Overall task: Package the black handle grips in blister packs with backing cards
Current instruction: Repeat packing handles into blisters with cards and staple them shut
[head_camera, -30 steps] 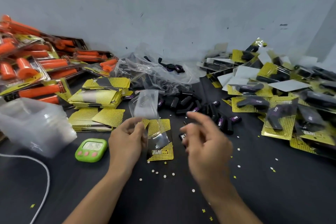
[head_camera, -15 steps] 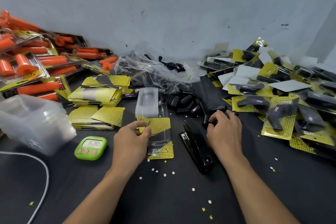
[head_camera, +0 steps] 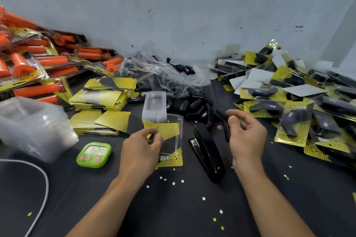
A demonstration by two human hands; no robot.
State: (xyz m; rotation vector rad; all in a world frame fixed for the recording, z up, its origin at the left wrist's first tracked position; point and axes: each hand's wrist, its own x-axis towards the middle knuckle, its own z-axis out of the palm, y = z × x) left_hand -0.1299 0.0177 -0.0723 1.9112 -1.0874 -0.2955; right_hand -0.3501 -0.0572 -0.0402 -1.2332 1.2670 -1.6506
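My left hand (head_camera: 141,150) pinches the left edge of a clear blister pack (head_camera: 169,136) that lies over a yellow backing card (head_camera: 170,159) on the black table; the pack's open flap (head_camera: 154,106) stands up behind it. My right hand (head_camera: 245,136) is raised a little above the table and grips two black handle grips (head_camera: 223,123). A heap of loose black handle grips (head_camera: 192,107) lies just beyond both hands.
A black stapler (head_camera: 207,152) lies between my hands. A green timer (head_camera: 94,155) and stacked clear blisters (head_camera: 32,127) sit left; stacks of yellow cards (head_camera: 100,100) behind. Finished packs (head_camera: 292,113) pile up right, orange-grip packs (head_camera: 36,63) far left, a plastic bag (head_camera: 163,75) at the back.
My right hand reached to the heap of loose grips, took hold of black grips and lifted them back toward me. My left hand stayed on the blister pack.
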